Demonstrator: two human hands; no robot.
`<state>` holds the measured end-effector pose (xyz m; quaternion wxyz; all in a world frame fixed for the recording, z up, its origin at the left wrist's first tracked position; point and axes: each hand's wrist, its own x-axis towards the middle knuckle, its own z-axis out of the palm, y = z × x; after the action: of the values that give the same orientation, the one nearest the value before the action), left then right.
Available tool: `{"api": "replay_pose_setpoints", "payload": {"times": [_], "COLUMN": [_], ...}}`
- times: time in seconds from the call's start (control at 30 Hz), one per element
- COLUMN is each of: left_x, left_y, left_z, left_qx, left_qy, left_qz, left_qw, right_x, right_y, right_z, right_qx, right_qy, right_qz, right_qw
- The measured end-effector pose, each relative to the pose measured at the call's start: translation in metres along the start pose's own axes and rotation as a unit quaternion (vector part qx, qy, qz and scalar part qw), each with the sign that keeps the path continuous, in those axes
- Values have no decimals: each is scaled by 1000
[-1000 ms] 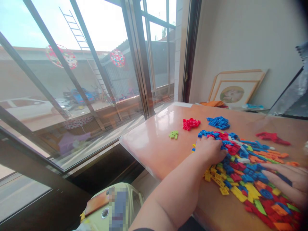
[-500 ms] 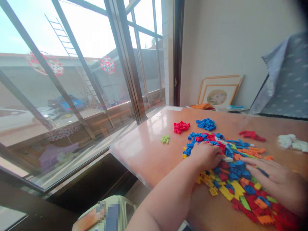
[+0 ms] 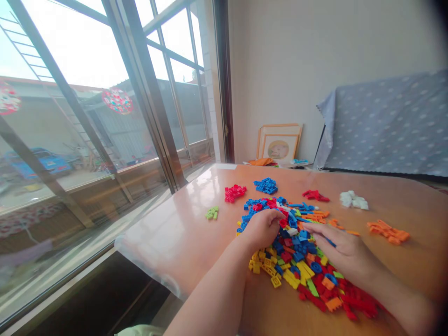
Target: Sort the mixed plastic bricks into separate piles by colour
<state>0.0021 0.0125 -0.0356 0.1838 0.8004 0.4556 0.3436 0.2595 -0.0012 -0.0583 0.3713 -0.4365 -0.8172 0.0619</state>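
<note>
A mixed pile of toy building bricks [image 3: 299, 254] in blue, red, yellow, orange and green spreads over the table under both hands. My left hand [image 3: 264, 227] rests at the pile's left-middle part with its fingers curled down; what they hold, if anything, is hidden. Close by its fingertips lie a red brick [image 3: 283, 218] and a white brick [image 3: 291, 231]. On the pile's right side is my right hand [image 3: 341, 245], its fingers stretched out to the left over blue bricks [image 3: 301, 242]. A blue piece [image 3: 330, 242] shows beside its fingers.
Sorted heaps ring the pile: light green [image 3: 212, 213], pinkish red [image 3: 234, 193], blue [image 3: 265, 185], red [image 3: 315, 195], white [image 3: 353, 200] and orange [image 3: 388, 231]. The table [image 3: 168, 233] has a clear cover. A window stands left; framed pictures [image 3: 279, 145] lean behind.
My view has turned to the right, so the table and pile appear further left. The orange heap has come into view. Both hands stay over the pile.
</note>
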Motion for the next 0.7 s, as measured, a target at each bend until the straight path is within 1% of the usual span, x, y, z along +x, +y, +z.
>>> {"api": "replay_pose_setpoints", "payload": {"times": [0.1, 0.27, 0.4, 0.5, 0.6, 0.7], "left_x": [-1, -3, -5, -6, -7, -7], "left_y": [1, 5, 8, 9, 10, 9], "left_z": [1, -2, -6, -8, -8, -7], "left_qx": [6, 43, 99, 124, 136, 146], "left_qy": [-4, -13, -45, -64, -77, -83], "left_qz": [4, 20, 10, 12, 30, 37], "left_qw": [1000, 999, 994, 990, 987, 985], "right_x": [-1, 1, 4, 3, 0, -1], "right_y": [0, 0, -2, -6, -6, 2], "right_z": [2, 3, -4, -8, -7, -1], "right_qx": [12, -15, -34, -50, -70, -88], "right_qy": [-50, -55, -69, -96, -123, -118], "right_qz": [20, 13, 17, -4, -37, -44], "right_qw": [999, 998, 997, 994, 989, 988]}}
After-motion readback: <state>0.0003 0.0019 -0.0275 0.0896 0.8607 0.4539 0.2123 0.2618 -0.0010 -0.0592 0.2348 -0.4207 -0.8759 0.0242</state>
